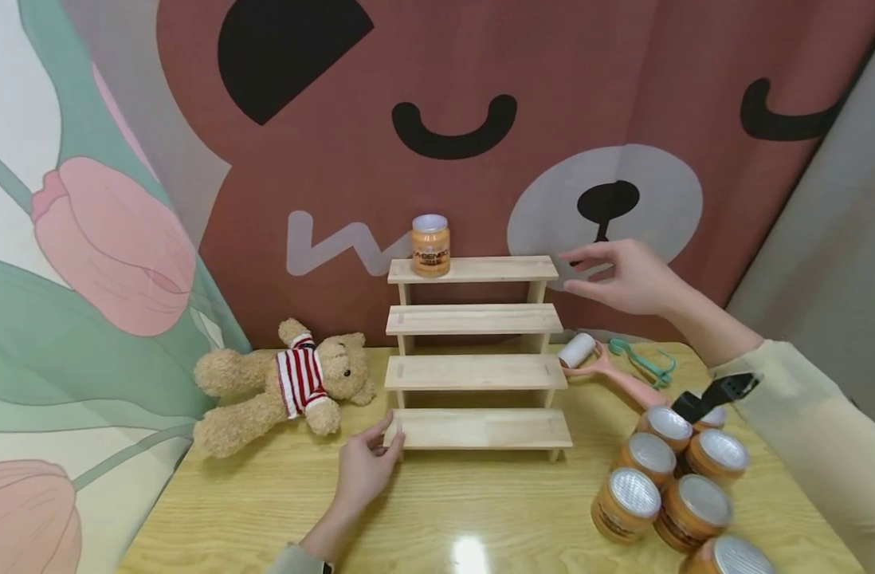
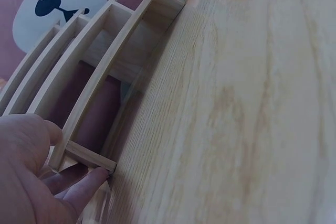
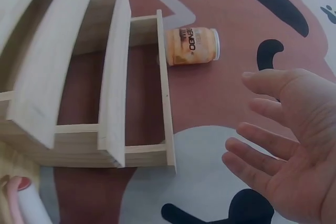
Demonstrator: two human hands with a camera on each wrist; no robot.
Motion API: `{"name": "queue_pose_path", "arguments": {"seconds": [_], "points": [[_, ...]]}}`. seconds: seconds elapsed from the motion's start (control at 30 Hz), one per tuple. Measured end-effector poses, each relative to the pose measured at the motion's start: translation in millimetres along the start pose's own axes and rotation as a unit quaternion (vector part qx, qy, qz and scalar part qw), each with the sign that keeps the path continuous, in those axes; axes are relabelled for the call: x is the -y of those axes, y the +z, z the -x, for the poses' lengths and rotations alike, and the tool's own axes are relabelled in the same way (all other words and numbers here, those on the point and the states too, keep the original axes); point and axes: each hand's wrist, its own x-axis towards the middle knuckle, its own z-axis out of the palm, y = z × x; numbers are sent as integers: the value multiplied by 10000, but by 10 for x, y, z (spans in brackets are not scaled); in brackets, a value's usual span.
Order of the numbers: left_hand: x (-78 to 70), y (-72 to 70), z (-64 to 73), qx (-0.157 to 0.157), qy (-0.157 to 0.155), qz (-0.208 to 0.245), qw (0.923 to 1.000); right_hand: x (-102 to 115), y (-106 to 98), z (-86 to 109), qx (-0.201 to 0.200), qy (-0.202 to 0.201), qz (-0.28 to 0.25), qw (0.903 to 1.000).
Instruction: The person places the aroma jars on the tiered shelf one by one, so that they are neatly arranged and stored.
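Observation:
A four-tier wooden step shelf [image 1: 480, 430] stands on the table. At the left end of its top tier sits an orange jar [image 1: 431, 249] with a pale lid, upright and lettered in dark print. My left hand [image 1: 363, 472] grips the left end of the lowest tier, thumb on one side and fingers beneath, as the left wrist view shows. Just off the right end of the top tier my right hand [image 1: 627, 279] is raised in the air. Its fingers [image 3: 262, 140] are spread and relaxed, holding nothing, and the jar [image 3: 191, 46] is some way from them.
Several similar orange jars [image 1: 634, 494] cluster at the table's right front. Behind them lie a pink-handled lint roller [image 1: 577, 351] and a green hanger-like piece [image 1: 649, 367]. A teddy bear [image 1: 301, 379] in a striped shirt lies left of the shelf. A bear-print curtain [image 1: 323, 175] hangs behind.

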Motion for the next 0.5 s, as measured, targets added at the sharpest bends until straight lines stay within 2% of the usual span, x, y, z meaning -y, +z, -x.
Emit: {"name": "queue_pose_path", "arguments": {"seconds": [0.1, 0.27, 0.4, 0.5], "points": [[1, 8, 7, -15, -1, 29, 10000, -12, 12, 184, -10, -116, 194, 9997], [5, 17, 13, -30, -61, 97, 9999, -36, 55, 441, -24, -526, 663, 9964], [10, 21, 12, -26, -38, 117, 9999, -68, 101, 622, 105, -690, 672, 9953], [13, 18, 9, -18, -52, 110, 9999, -89, 133, 740, 171, -659, 625, 9957]]}}
